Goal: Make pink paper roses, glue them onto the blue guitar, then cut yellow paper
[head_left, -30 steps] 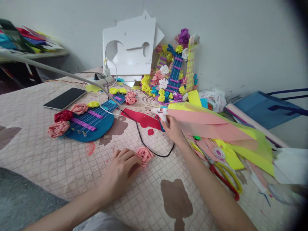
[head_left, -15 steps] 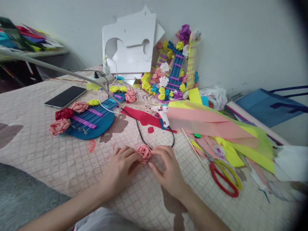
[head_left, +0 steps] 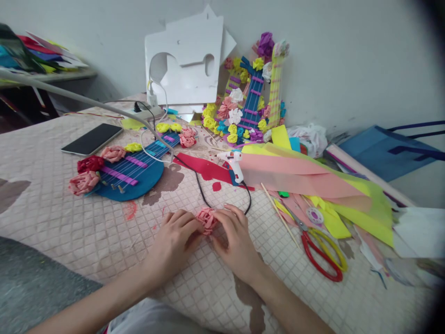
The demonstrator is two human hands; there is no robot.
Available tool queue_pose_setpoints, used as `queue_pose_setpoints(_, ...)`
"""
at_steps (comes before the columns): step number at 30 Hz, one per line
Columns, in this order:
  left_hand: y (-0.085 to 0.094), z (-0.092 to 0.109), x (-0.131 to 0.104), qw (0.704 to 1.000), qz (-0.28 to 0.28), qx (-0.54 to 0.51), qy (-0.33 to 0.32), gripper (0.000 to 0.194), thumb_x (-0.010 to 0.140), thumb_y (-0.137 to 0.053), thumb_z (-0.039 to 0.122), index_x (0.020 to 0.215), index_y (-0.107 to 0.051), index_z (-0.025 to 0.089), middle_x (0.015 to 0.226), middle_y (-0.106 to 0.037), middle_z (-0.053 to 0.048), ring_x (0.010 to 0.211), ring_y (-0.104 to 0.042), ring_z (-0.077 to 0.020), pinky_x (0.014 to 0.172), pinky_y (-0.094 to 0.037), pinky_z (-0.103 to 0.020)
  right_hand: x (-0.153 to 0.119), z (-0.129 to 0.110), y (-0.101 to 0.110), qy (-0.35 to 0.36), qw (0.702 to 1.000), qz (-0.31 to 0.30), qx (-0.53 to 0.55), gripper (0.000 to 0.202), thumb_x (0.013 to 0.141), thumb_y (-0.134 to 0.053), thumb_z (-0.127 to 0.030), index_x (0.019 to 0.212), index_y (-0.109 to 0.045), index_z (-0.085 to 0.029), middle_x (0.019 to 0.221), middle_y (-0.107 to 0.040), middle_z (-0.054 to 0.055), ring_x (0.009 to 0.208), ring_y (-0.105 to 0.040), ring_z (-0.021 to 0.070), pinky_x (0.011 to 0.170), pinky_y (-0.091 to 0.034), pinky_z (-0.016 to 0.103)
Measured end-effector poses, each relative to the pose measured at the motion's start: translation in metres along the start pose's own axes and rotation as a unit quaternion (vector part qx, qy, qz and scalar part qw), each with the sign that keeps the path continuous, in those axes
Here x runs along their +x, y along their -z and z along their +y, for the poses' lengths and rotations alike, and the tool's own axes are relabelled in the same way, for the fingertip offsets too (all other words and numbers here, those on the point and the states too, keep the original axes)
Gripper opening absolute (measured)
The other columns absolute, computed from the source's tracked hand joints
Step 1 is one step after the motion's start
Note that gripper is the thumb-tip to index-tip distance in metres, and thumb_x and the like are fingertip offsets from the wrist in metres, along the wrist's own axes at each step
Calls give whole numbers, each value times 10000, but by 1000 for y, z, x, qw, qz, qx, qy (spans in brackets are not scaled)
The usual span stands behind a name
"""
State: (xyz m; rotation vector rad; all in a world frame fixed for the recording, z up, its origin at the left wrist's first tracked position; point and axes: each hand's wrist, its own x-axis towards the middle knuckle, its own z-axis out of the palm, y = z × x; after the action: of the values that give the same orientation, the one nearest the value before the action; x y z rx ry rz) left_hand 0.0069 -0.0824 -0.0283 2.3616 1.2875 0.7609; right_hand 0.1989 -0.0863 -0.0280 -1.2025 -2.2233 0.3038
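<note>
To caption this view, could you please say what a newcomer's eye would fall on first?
Probably the pink flower between the left hand and right hand, below the picture's centre. Then come the blue guitar lying at left and the white glue gun beyond the hands.

Blk phone (head_left: 92,139) L on tbl (head_left: 34,160), blue bag (head_left: 373,150) far R.

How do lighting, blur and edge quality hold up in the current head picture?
Head view, overall: soft light, no hard shadows; head view, right edge: dark, blurry band across the corners; head view, middle: left hand, right hand and pink paper flower readable, if slightly soft; head view, lower right: paper scraps look smeared.
</note>
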Motion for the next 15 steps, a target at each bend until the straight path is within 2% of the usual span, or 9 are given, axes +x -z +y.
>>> queue_pose_setpoints(4, -4, -3, 0, 999, 40, -6, 13, 50, 861, -585, 223, 900, -562, 202, 908, -589, -26, 894, -521, -207, 793, -427, -383, 0, 1, -2, -2, 1000, 0, 1, 464, 847, -559, -169, 1280, -400, -220, 1223, -545, 82, 1237, -368, 279, 1040, -346, 516)
queue_pose_setpoints(8, -7, -4, 3, 995, 91, -40, 5, 337, 839, -600, 172, 1152, -480, 203, 1154, -534, -74, 1080, -502, -214, 909, -452, -390, 0, 1, -3, 0, 1000, 2, 1, 471, 840, -556, -158, 1282, -403, -216, 1222, -539, 87, 1237, -367, 277, 1041, -347, 512)
queue_pose_setpoints(15, -10, -9, 8, 996, 66, -53, -33, 539, 835, -580, 165, 1322, -361, 238, 1253, -537, -83, 1157, -508, -229, 970, -457, -430, 0, 2, -3, 5, 1000, 12, 4, 461, 812, -567, -152, 1252, -436, -198, 1190, -540, 102, 1238, -372, 278, 1046, -346, 503)
